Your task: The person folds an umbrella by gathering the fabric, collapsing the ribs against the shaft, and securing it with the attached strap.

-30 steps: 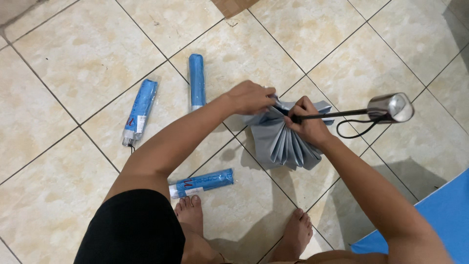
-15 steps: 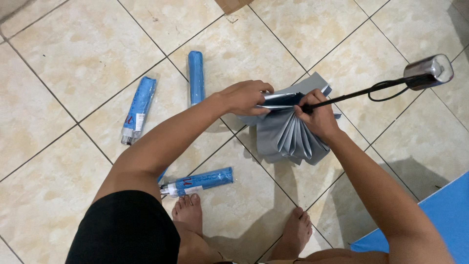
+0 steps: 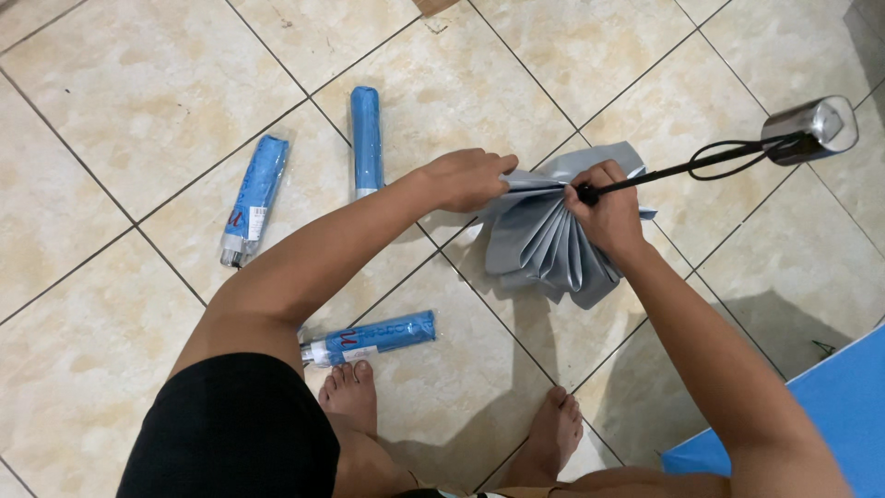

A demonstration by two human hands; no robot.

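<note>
Above the tiled floor (image 3: 147, 101) I see my right hand (image 3: 608, 217) with its fingers clamped around the grey umbrella (image 3: 544, 240) where the black shaft (image 3: 682, 169) meets the folded canopy, silver handle (image 3: 811, 129) pointing away to the right. My left hand (image 3: 466, 180) pinches the canopy's pleats, fingers together. Three blue wrapped umbrellas (image 3: 367, 138) lie on the floor to the left, near my bare feet (image 3: 350, 397).

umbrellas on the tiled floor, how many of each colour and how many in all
Blue folded umbrellas in clear sleeves: 3, at left, upper middle and by the feet
Grey umbrella with black shaft and silver handle: 1, held in the left hand and right hand
Total: 4
</note>
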